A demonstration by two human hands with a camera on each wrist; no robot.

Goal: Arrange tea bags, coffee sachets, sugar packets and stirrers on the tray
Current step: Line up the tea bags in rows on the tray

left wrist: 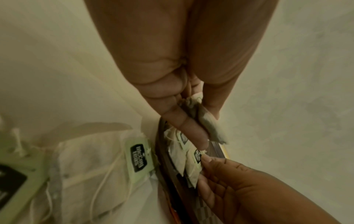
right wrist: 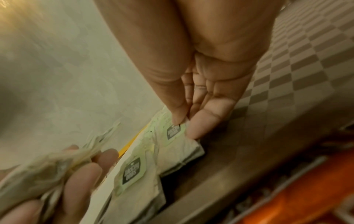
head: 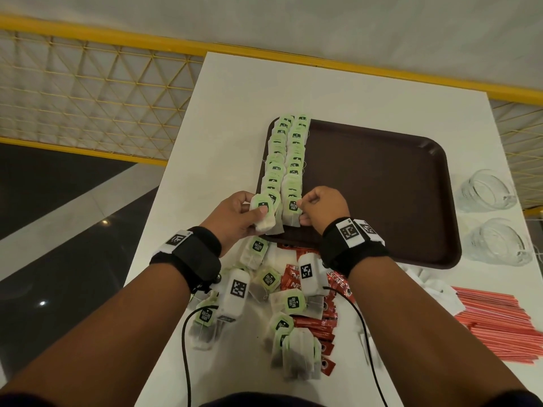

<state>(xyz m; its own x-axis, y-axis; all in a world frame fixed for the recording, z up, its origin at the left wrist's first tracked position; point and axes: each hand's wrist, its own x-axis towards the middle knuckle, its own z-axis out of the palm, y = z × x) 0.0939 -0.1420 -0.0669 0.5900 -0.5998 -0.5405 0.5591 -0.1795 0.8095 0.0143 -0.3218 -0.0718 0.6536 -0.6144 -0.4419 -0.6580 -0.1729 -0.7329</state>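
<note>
A brown tray (head: pixel 382 186) carries two rows of green-tagged tea bags (head: pixel 289 154) along its left side. My left hand (head: pixel 249 212) grips a small bunch of tea bags (head: pixel 264 221) over the tray's near left corner. My right hand (head: pixel 304 211) pinches the nearest tea bag (head: pixel 293 211) of the right row, which lies on the tray. In the right wrist view thumb and finger close on that bag's tag (right wrist: pixel 174 130). In the left wrist view the held bags (left wrist: pixel 208 125) hang between my fingers.
Loose tea bags (head: pixel 264 279) and red coffee sachets (head: pixel 323 324) lie on the white table (head: pixel 235 113) under my wrists. White packets (head: pixel 435 289) and red stirrers (head: pixel 499 324) lie at the right. Two glass mugs (head: pixel 487 190) stand right of the tray.
</note>
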